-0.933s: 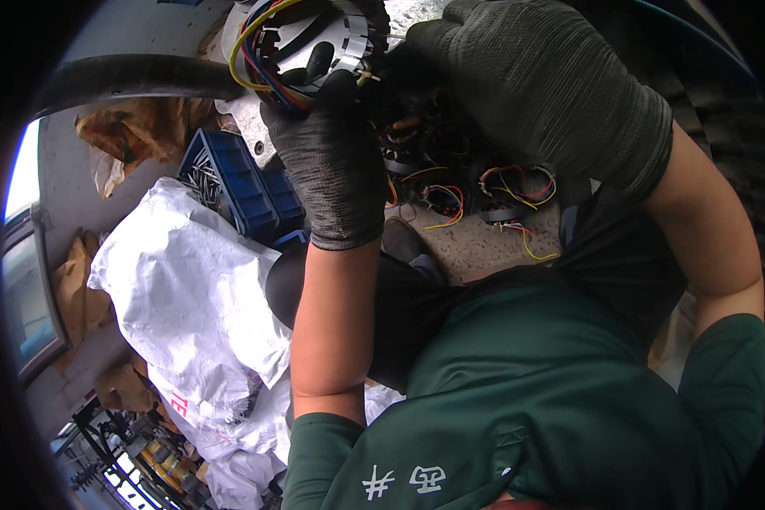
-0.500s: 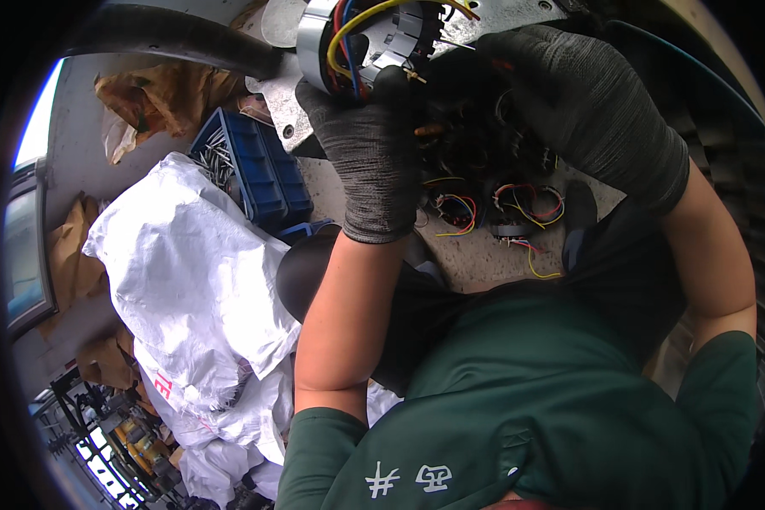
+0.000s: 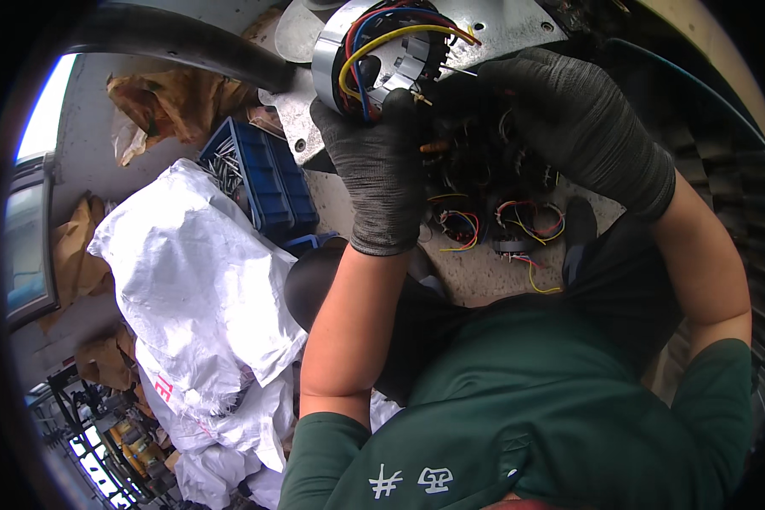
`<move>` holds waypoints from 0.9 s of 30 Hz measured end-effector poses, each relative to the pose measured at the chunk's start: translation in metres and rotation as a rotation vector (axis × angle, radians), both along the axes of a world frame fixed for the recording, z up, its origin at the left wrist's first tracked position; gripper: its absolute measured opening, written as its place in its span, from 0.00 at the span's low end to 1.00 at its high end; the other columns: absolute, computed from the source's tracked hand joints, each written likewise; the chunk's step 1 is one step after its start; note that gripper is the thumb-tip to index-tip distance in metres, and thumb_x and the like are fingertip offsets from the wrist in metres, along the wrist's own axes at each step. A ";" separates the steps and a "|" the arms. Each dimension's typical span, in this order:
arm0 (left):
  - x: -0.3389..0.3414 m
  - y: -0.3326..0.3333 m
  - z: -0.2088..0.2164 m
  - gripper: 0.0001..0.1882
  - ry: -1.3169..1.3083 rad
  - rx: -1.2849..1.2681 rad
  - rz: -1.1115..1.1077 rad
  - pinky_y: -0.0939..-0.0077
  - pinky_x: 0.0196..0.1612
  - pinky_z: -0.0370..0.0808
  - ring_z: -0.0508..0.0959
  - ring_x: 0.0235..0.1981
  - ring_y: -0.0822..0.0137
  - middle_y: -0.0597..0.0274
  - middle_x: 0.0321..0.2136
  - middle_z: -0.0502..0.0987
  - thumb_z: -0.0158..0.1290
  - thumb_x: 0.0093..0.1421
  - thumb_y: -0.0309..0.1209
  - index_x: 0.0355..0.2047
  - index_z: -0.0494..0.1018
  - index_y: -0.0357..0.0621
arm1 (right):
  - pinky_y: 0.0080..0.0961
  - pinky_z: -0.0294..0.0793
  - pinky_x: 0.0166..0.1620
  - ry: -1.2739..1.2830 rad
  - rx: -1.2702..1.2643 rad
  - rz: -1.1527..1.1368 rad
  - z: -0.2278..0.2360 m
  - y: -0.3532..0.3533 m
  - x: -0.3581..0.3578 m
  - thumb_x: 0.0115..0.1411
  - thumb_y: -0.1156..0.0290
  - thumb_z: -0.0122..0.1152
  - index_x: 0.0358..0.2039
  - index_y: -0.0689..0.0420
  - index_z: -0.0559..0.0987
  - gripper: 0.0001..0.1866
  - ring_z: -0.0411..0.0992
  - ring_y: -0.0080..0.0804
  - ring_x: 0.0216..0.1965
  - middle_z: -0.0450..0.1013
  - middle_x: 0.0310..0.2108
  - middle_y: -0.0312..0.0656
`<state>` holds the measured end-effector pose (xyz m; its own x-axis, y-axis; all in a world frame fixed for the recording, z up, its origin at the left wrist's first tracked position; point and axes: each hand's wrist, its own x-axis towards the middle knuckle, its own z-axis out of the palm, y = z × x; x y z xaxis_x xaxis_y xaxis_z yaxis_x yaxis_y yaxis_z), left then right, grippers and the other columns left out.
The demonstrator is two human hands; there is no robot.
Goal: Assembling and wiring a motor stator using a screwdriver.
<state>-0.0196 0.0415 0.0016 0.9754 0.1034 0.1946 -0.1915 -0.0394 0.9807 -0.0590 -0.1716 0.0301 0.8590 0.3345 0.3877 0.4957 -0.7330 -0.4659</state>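
A motor stator (image 3: 325,70), a silver ring with black windings inside and red, blue and yellow wires, is tilted up at the top of the view. My left hand (image 3: 372,166), in a dark knit glove, is closed on its near edge, with the thumb against the rim. My right hand (image 3: 591,127), gloved the same way, is closed to the right of the stator. From its fingers a thin metal rod (image 3: 459,70) points left at the windings. The rod's other end is hidden in the glove, so I cannot tell its kind.
Several stators with coloured wires, such as one stator (image 3: 510,246), lie on the floor between my feet. A blue bin (image 3: 285,187) of metal rods stands left, by a white sack (image 3: 200,272). A metal plate (image 3: 506,34) lies behind the stator. A black pipe (image 3: 178,42) crosses upper left.
The stator and my left hand appear slightly lower and further right, as does much of the surroundings. The rod shows more clearly between the right hand and the stator.
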 end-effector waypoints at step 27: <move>0.007 0.012 -0.010 0.17 0.193 -0.497 -0.144 0.68 0.37 0.86 0.83 0.37 0.64 0.55 0.42 0.79 0.57 0.63 0.20 0.53 0.69 0.38 | 0.28 0.81 0.52 0.097 0.269 0.014 -0.016 -0.005 0.005 0.62 0.82 0.62 0.56 0.57 0.82 0.21 0.81 0.29 0.47 0.82 0.43 0.44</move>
<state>-0.0122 0.0539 -0.0085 0.9996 -0.0001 -0.0277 0.0248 0.4505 0.8924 -0.0536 -0.1770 0.0136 0.8924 0.2429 0.3802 0.4484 -0.5701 -0.6884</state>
